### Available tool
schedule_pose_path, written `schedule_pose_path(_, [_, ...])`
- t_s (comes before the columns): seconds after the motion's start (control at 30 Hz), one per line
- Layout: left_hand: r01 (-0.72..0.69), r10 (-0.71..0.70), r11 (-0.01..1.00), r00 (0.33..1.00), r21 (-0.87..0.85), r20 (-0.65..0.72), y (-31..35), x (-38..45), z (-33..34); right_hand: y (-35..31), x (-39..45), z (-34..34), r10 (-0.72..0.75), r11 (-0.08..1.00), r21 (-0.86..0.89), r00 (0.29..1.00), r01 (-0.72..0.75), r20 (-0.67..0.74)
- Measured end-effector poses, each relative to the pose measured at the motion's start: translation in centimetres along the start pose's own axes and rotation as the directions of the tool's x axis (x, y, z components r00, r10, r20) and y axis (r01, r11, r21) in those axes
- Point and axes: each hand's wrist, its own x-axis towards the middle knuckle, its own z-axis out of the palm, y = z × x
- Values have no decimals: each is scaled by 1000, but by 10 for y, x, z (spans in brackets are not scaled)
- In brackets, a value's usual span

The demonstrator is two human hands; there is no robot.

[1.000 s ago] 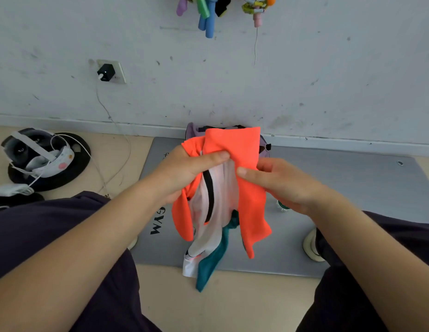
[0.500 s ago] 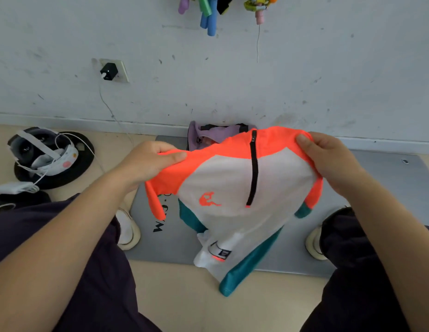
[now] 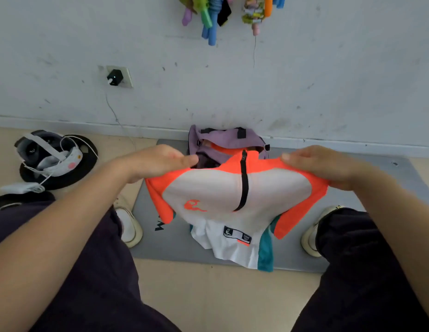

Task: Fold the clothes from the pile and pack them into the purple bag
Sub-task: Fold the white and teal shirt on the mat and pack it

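A small white shirt [image 3: 223, 195] with orange shoulders and sleeves, teal side panels and a short black zip hangs spread out in front of me. My left hand [image 3: 158, 161] pinches its left shoulder and my right hand [image 3: 321, 164] pinches its right shoulder. The hem dangles just above the grey mat [image 3: 376, 188]. Behind the shirt, against the wall, stands the purple bag [image 3: 227, 137] with its top open; something orange shows inside it.
My two knees in dark trousers and pale shoes [image 3: 129, 226] flank the mat. A headset [image 3: 48, 154] with a white cable lies on a black disc at left. A plug [image 3: 115, 77] sits in the wall socket. Coloured foam toys [image 3: 208, 17] hang above.
The shirt was bunched between both hands a second ago. My hands moved apart and spread it flat by the shoulders, and now hold it a little wider and nearer the bag.
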Motion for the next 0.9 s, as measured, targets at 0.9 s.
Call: schedule_pose_path(0.9, [-637, 534, 761, 513, 119, -672, 170, -147, -87, -165, -152, -50, -402, 889, 31, 813, 456, -421])
